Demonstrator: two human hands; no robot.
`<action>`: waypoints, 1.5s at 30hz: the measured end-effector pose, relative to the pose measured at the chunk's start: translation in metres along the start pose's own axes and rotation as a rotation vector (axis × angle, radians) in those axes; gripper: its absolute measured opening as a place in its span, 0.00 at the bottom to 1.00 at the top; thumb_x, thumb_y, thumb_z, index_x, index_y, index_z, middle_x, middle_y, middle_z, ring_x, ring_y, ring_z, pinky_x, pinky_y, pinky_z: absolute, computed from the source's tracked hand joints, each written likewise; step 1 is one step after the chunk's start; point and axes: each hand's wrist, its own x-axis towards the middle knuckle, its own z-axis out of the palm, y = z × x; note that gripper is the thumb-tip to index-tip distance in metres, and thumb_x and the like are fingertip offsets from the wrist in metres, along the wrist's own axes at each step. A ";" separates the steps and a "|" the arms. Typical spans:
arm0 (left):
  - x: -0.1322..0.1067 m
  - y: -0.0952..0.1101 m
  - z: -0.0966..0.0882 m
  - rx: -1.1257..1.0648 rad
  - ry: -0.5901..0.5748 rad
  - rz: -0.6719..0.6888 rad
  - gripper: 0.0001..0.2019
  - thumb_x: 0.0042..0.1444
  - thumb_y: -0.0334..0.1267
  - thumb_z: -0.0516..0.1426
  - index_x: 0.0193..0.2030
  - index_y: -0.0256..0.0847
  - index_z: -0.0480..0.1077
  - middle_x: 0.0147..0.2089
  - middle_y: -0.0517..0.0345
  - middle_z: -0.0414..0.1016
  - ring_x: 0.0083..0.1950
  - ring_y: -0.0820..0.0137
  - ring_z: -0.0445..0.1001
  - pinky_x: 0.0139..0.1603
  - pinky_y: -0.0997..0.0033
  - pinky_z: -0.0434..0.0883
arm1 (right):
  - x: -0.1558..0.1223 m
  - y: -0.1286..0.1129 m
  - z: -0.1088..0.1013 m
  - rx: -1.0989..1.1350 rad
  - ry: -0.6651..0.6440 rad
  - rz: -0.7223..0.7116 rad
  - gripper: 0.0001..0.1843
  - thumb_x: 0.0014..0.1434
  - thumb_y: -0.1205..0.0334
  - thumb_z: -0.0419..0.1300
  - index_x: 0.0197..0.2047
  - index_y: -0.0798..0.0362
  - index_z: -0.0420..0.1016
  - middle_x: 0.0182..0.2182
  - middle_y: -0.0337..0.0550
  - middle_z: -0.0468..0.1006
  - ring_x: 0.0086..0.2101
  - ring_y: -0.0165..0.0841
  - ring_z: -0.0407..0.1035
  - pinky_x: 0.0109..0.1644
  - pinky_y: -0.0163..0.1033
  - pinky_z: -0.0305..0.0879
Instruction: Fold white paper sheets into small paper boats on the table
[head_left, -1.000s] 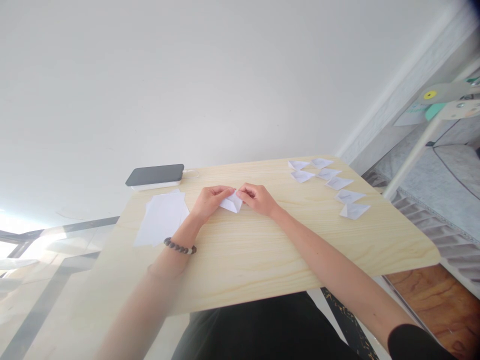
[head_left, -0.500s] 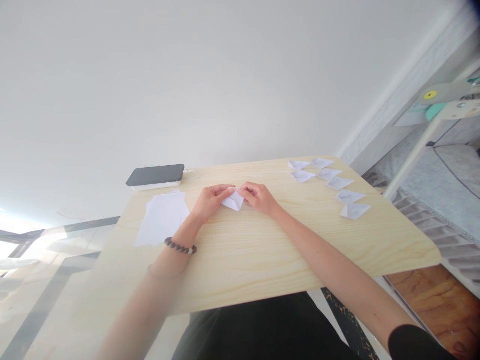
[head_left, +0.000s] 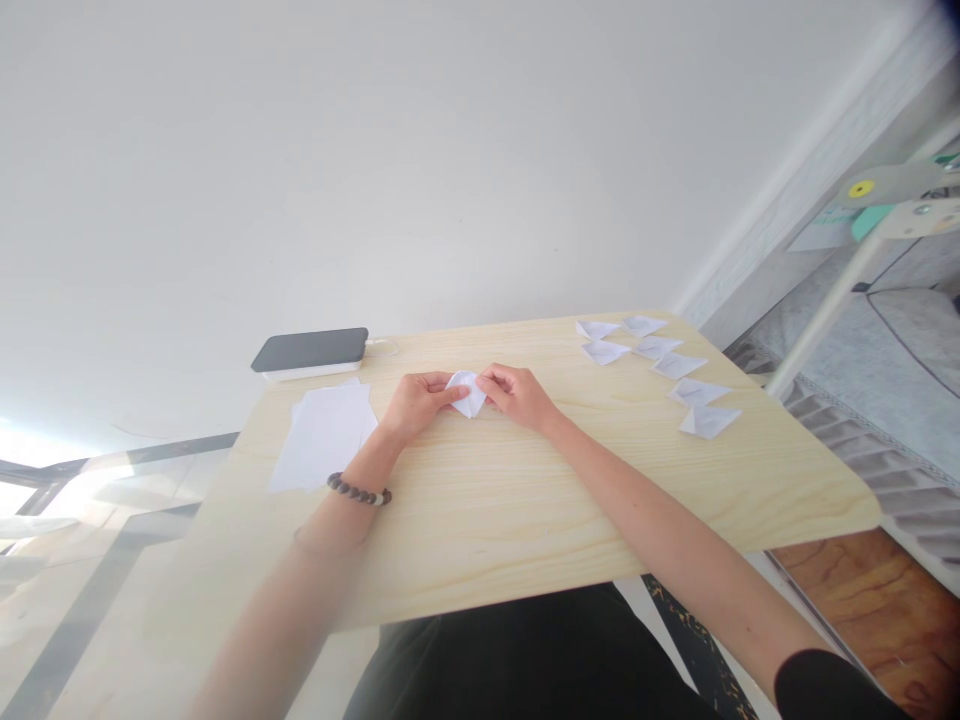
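A: Where is the folded paper (head_left: 469, 392)?

B: Between the two hands, over the middle of the table (head_left: 487, 530). Whether it touches the wood, cannot tell.

A: State of the fingers?

B: Left hand (head_left: 411, 406): closed in a pinch on the paper's left side, thumb across the near face, other fingers partly behind. Right hand (head_left: 520, 398): thumb and curled forefinger closed at the right edge, no gap seen between them.

A: What has just changed?

B: The left thumb. Half a second ago it lay along the upper edge; now it sits lower, on the face. The paper's outline differs too: a slanted flap shape then, a compact rounded diamond now, point toward the person. The right hand has barely shifted.

A: Meaning for the work?

B: Judgement only: a layer seems to have been turned or opened, and the thumb may be pressing it flat. The creases are too small to read.

A: Surroundings?

B: Unchanged. Loose sheets (head_left: 328, 435) lie left of the left hand; seven folded pieces (head_left: 679, 366) lie well apart, at the table's far right. The held one does not match their long-pointed shape.
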 end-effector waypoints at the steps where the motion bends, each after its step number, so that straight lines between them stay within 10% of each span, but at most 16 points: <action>1: 0.000 0.000 0.000 0.002 0.004 0.002 0.19 0.40 0.43 0.64 0.38 0.34 0.74 0.34 0.54 0.77 0.36 0.66 0.73 0.41 0.66 0.69 | 0.000 0.000 0.000 -0.023 0.011 -0.010 0.16 0.56 0.52 0.49 0.26 0.55 0.65 0.19 0.35 0.67 0.19 0.24 0.58 0.25 0.31 0.54; 20: 0.000 0.002 -0.001 0.213 -0.015 0.038 0.17 0.38 0.46 0.63 0.31 0.35 0.73 0.25 0.59 0.74 0.27 0.72 0.70 0.32 0.74 0.65 | 0.001 -0.001 -0.001 -0.197 0.113 -0.083 0.19 0.59 0.53 0.47 0.21 0.55 0.63 0.17 0.35 0.67 0.18 0.23 0.58 0.25 0.30 0.53; 32: 0.000 0.000 0.001 -0.048 -0.040 0.008 0.23 0.46 0.53 0.57 0.36 0.33 0.74 0.31 0.52 0.75 0.37 0.66 0.73 0.39 0.67 0.70 | 0.002 -0.001 -0.001 -0.176 0.112 -0.083 0.20 0.59 0.51 0.46 0.21 0.54 0.63 0.17 0.35 0.67 0.18 0.24 0.57 0.26 0.31 0.53; 45: -0.004 0.007 0.002 0.325 -0.069 0.003 0.18 0.40 0.48 0.61 0.33 0.36 0.73 0.24 0.58 0.74 0.26 0.71 0.70 0.27 0.75 0.63 | 0.000 0.000 0.001 -0.094 0.064 -0.063 0.16 0.57 0.51 0.48 0.28 0.55 0.67 0.22 0.36 0.67 0.22 0.25 0.57 0.27 0.31 0.53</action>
